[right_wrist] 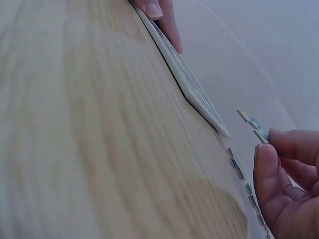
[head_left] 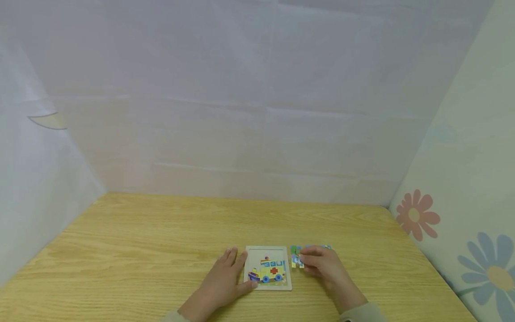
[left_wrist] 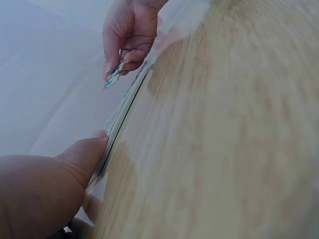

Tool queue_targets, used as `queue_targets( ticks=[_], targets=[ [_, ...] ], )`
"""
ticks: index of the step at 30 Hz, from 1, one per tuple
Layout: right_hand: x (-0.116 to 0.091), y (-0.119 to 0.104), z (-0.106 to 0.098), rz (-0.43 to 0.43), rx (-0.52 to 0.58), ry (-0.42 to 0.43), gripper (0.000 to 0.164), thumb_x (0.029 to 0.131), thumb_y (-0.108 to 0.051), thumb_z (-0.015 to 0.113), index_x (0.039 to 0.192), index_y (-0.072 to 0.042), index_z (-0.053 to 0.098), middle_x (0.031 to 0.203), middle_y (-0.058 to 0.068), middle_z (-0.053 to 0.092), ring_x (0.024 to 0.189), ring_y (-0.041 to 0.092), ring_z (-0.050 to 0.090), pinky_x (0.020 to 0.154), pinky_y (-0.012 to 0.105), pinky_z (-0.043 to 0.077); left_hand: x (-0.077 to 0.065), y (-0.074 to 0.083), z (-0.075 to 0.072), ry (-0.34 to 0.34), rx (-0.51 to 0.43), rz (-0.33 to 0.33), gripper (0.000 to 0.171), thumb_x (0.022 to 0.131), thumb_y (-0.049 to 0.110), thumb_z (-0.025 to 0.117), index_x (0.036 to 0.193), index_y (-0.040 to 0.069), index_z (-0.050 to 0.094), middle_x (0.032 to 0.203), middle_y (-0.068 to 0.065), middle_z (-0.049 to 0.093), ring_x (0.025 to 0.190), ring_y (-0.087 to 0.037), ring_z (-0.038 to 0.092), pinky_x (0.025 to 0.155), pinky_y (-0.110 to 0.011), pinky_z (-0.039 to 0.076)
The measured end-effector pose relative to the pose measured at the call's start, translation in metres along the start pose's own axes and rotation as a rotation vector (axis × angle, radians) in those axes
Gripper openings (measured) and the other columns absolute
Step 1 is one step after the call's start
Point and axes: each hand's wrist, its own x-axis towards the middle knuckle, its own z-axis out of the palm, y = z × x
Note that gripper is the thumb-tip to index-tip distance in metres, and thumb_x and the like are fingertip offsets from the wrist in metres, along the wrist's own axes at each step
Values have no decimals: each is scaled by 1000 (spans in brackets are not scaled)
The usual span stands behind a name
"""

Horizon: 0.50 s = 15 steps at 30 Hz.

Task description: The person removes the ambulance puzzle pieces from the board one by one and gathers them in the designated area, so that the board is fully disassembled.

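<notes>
A square jigsaw tray [head_left: 268,288] with a pale rim lies flat on the table. Inside its lower part, joined pieces show a yellow ambulance [head_left: 267,271] with a red cross; bare backing [head_left: 257,255] shows above. My left hand [head_left: 223,282] rests at the tray's left side, fingers fairly straight along the edge and thumb on the lower rim. To the right of the tray, my right hand [head_left: 329,269] pinches a small colourful jigsaw piece [right_wrist: 260,135] between thumb and fingers. In the right wrist view that piece is held above the tabletop.
Several loose jigsaw pieces [right_wrist: 236,164] lie in a line on the table just right of the tray, partly hidden by my right hand in the head view. The wood-grain table [head_left: 161,241] meets pale cloth walls [head_left: 241,134] at the back and sides.
</notes>
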Motion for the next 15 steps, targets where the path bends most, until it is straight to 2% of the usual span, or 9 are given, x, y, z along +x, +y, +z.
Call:
queue_targets(
  ticks=[5, 9, 15],
  targets=[
    [0, 2, -2, 9, -46, 17, 30, 80, -3, 68, 105, 11, 61, 92, 6, 64, 72, 13, 59, 63, 22, 54, 0, 0, 0, 5, 0, 6, 87, 81, 63, 54, 141, 3, 36, 145, -29, 27, 135, -45, 22, 110, -55, 21],
    [1, 2, -1, 20, -77, 43, 26, 79, -2, 68, 101, 10, 62, 92, 8, 64, 69, 13, 58, 61, 21, 54, 0, 0, -1, 1, -8, 7, 87, 81, 63, 54, 141, 3, 36, 145, -29, 27, 135, -45, 22, 110, -55, 21],
    [2, 2, -2, 16, -139, 32, 25, 78, -3, 69, 99, 9, 64, 89, 8, 65, 67, 12, 59, 61, 22, 55, -1, 1, -1, -1, -6, 12, 87, 81, 63, 53, 141, 3, 36, 146, -29, 26, 135, -46, 22, 109, -56, 21]
  ],
)
